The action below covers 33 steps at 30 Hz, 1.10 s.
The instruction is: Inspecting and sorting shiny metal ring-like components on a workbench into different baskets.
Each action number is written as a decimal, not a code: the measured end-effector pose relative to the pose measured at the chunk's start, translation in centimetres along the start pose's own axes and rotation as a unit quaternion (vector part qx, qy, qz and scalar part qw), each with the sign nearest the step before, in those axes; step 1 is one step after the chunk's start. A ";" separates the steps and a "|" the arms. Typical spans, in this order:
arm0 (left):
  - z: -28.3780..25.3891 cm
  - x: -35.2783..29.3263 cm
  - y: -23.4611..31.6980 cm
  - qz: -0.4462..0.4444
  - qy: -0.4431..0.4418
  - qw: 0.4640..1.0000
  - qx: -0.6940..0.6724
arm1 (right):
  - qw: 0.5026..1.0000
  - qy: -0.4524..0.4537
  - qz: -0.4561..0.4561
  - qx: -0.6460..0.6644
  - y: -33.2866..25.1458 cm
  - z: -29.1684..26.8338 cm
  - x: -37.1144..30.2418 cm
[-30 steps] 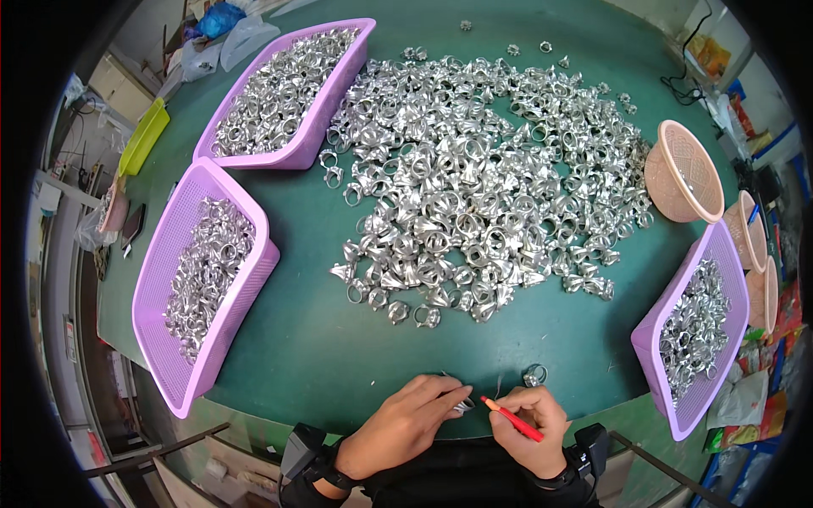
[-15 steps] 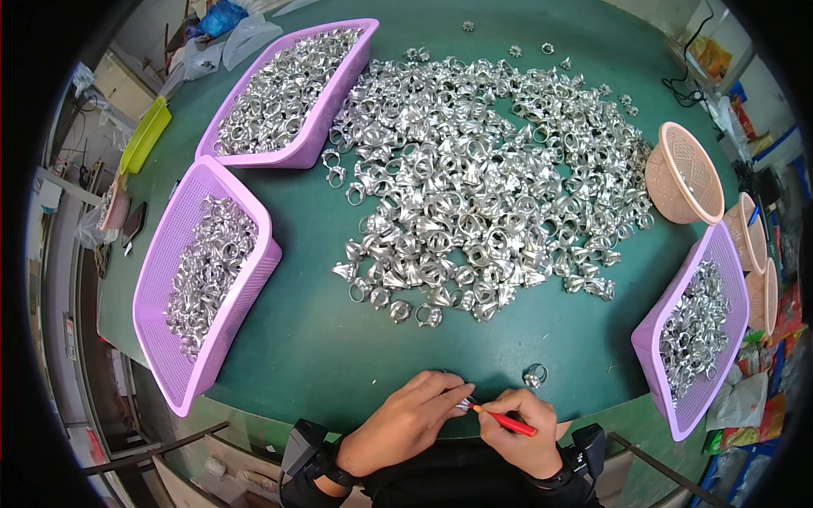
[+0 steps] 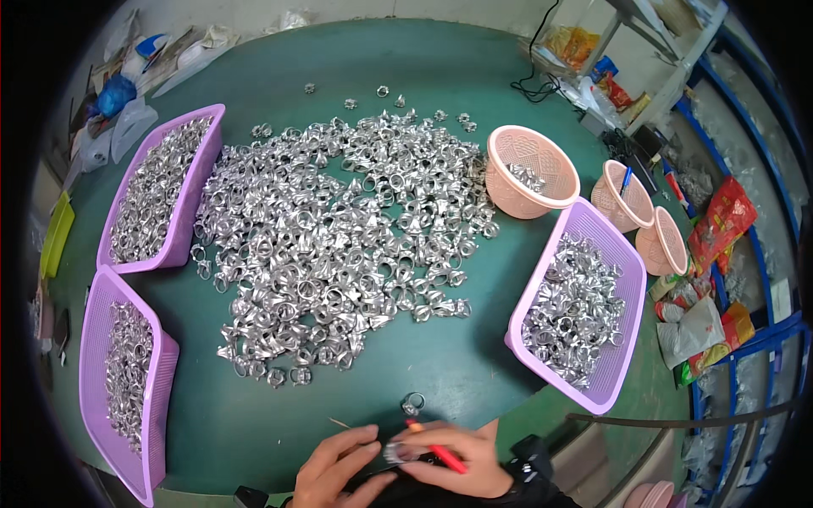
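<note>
My right hand (image 3: pixel 461 461) grips a red pen (image 3: pixel 447 458), its tip end pointing up toward the table. At the fingertips of that hand is a silvery metal ring (image 3: pixel 393 452), blurred by motion. My left hand (image 3: pixel 337 471) is just left of this ring, fingers spread and seemingly apart from it. Another ring (image 3: pixel 413 404) lies alone on the green table (image 3: pixel 279 453), just beyond my right hand. Farther off spreads a large heap of similar rings (image 3: pixel 330 245).
Two purple baskets of rings, far (image 3: pixel 182 233) and near (image 3: pixel 157 423), stand at left. A third purple basket (image 3: pixel 628 339) is at right. Behind it are peach baskets (image 3: pixel 517 199), (image 3: pixel 622 216), (image 3: pixel 662 245). A black cable (image 3: pixel 535 85) lies at the far edge.
The view has swung to the right, so the table's things appear farther left. My left hand has come away from the ring, fingers spreading, while the ring is now at my right fingertips.
</note>
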<state>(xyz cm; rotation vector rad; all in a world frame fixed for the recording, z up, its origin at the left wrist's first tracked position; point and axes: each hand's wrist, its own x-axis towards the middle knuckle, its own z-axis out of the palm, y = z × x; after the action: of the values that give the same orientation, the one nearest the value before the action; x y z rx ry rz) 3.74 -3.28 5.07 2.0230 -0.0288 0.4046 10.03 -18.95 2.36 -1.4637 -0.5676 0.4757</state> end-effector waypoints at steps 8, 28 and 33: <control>-1.3 4.3 5.7 0.113 -0.215 0.632 -0.736 | 0.849 0.384 -0.225 -0.285 -4.7 -8.0 -2.6; -2.2 0.7 1.9 0.068 -0.156 0.729 -0.663 | 0.933 -0.012 -0.056 -0.355 1.7 -1.2 3.1; -0.9 -0.9 -0.1 -0.205 -0.008 0.845 -0.494 | 0.983 0.035 -0.124 -0.128 -0.9 -1.1 1.4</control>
<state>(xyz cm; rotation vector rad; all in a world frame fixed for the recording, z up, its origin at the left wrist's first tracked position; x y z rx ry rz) 2.63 -2.60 5.07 0.9595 0.1552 0.0499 11.80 -18.98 3.33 -1.6186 -0.7650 0.1575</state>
